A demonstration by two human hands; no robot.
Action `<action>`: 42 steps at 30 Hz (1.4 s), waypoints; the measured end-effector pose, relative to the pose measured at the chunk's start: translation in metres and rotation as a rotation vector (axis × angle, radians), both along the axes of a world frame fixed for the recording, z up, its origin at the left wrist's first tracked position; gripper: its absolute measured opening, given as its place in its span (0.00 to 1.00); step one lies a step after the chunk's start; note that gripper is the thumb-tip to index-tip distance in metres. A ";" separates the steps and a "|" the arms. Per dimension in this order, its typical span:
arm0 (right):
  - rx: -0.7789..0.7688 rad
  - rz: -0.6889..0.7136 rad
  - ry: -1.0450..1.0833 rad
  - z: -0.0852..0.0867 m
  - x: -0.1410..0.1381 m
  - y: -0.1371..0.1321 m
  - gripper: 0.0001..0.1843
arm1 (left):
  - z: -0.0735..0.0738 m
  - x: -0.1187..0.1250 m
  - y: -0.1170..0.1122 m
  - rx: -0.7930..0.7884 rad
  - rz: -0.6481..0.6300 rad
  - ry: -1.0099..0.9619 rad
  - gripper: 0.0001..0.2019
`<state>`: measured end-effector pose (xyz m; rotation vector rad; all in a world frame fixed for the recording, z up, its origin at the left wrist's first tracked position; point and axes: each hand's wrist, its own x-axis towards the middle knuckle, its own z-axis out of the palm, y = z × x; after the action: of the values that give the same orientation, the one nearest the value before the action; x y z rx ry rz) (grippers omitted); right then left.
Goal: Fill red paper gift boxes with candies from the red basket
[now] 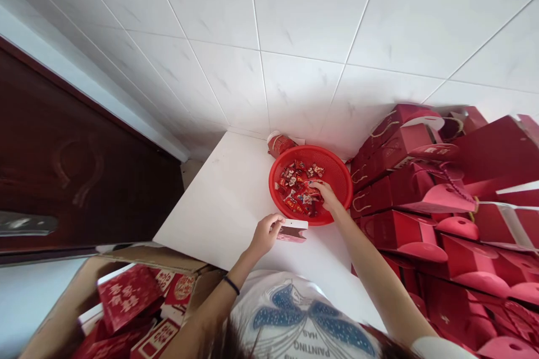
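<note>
My left hand (266,232) pinches the left end of a small red-and-white paper gift box (293,231), held just in front of the basket with its opening showing. A round red plastic basket (275,197) stands on the white table (227,190). Inside it lie several wrapped candies (291,179) in red, white and brown wrappers. My right hand (323,190) reaches over the basket's right rim, with its fingers down among the candies. The fingertips seem closed on a red-wrapped candy (310,184), though the exact piece is partly hidden.
Stacked red gift boxes (400,235) with rope handles crowd the right side. A cardboard box (197,286) of red printed packets (128,294) sits at lower left. Behind the basket lies a red cup-like item (279,145). A tiled wall (303,84) rises behind; a dark door (84,162) is left.
</note>
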<state>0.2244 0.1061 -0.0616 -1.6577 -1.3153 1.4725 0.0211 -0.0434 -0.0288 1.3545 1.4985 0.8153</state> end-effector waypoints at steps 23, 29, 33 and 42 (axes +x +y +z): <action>0.041 0.176 -0.280 0.013 -0.039 -0.027 0.06 | -0.003 -0.003 -0.006 0.114 -0.086 0.061 0.10; 0.159 0.108 0.083 0.061 -0.001 -0.054 0.15 | -0.012 -0.005 -0.002 0.105 -0.083 0.022 0.13; 0.281 0.321 0.174 0.082 0.013 -0.090 0.14 | -0.019 -0.009 -0.004 0.101 -0.132 -0.027 0.18; 0.456 0.264 -0.148 0.075 -0.010 -0.112 0.13 | -0.025 -0.015 -0.010 0.138 -0.227 -0.041 0.29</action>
<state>0.2143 -0.0057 0.0134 -1.3499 -1.8482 1.0861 0.0062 -0.0529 -0.0540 1.5686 1.2480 0.8072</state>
